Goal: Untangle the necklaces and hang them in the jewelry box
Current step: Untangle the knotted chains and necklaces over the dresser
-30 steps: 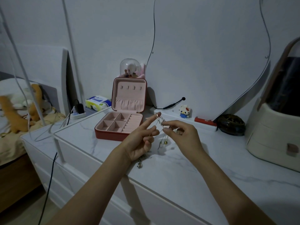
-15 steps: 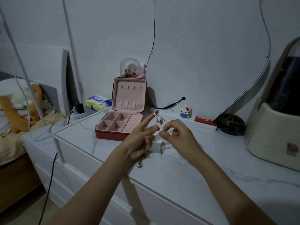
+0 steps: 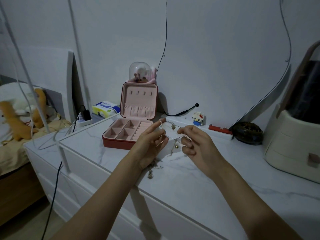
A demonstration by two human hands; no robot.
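Observation:
Thin silver necklaces (image 3: 170, 131) with small pendants stretch in a tangle between my two hands, above the marble dresser top (image 3: 199, 172). My left hand (image 3: 150, 144) hooks a chain over its raised index fingertip. Pinching the other end is my right hand (image 3: 194, 141), fingers closed on it. A small bell pendant (image 3: 177, 147) dangles between the hands. More chain with a pendant (image 3: 150, 175) lies on the top below my left wrist. The pink jewelry box (image 3: 133, 118) stands open just behind my left hand, its lid upright with a row of bare hooks (image 3: 141, 93).
A glass-domed ornament (image 3: 139, 71) stands behind the box. A small block figure (image 3: 197, 118), a red bar (image 3: 219, 130) and a dark round bowl (image 3: 247, 133) line the wall. A cream organiser (image 3: 292, 141) fills the right. Tissues (image 3: 105, 109) and a power strip (image 3: 84, 121) sit left.
My hands have drawn apart, pulling the chains out wider between them. My right hand has shifted right and its fingers have spread a little.

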